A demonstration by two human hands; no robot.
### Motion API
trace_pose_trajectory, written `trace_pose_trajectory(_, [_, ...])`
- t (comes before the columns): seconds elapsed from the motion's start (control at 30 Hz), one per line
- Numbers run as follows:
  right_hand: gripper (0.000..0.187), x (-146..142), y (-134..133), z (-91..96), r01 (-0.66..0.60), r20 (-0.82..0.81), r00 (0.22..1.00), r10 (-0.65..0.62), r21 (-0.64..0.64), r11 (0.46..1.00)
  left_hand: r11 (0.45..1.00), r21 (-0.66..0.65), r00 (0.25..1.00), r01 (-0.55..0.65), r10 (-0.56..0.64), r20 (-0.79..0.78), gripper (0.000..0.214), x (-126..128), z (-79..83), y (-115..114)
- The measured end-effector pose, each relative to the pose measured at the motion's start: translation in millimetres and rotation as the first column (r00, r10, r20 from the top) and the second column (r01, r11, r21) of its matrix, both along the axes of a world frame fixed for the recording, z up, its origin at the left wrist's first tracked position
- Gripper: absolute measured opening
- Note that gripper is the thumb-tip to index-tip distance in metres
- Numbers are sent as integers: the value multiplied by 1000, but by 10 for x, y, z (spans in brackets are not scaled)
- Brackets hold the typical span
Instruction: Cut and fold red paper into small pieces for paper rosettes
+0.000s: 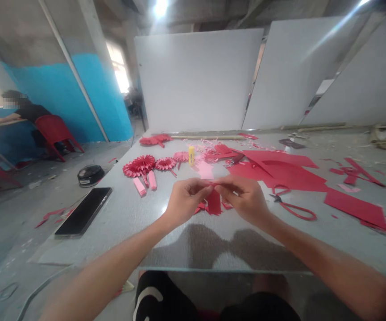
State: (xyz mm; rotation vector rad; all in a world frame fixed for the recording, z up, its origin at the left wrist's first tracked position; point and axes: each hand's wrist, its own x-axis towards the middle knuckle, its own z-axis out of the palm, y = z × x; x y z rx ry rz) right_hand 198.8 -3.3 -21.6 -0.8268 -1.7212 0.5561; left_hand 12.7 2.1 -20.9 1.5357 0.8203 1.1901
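A person's two bare hands pinch a narrow strip of red paper (213,183) above a grey tabletop (112,232), the left hand (188,201) and right hand (242,198) meeting at the middle of the body. The fingers (202,186) of both hands are closed narrowly on the strip, though they hide enough of it that its exact shape is hard to make out. A darker red paper piece (213,203) shows just below the hands, and it seems to hang from the strip or lie on the tabletop; the view does not settle which.

Just right of the right hand lie red-handled scissors (293,207), beyond them large cut red sheets (280,169). Ahead of the left hand sit three pleated red paper rosettes (139,166), two pink paper sticks (139,186) and a yellow glue stick (191,155), among pale paper scraps (199,147). A black smartphone (83,211) lies face up near the left edge of the tabletop, a round black object (90,175) on the floor beyond it. Farther off, a co-worker (25,111) sits at a desk against a blue wall (72,93), near a red plastic chair (57,133).
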Motion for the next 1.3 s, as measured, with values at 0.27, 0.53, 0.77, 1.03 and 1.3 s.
trace_pose_trajectory(0.27, [16,-5,-12,43,12,38,999,-13,20,1000,1000,25,997,-18,19,-74,34,7,8,-26])
trace_pose_trajectory(0.53, [13,-5,-1,31,26,97,995,-33,76,997,973,225,972,-44,94,-217,34,-5,38,-54])
trace_pose_trajectory(0.77, [15,56,27,8,47,228,964,-135,352,935,906,417,947,-80,200,-252,33,-2,49,-78])
trace_pose_trajectory(1.03, [13,43,-22,14,57,217,966,-141,351,935,876,477,929,-72,234,-288,30,-1,19,-108])
trace_pose_trajectory(1.3, [13,21,-25,92,-71,40,997,66,166,984,982,178,996,60,-47,-79,36,-8,98,-76])
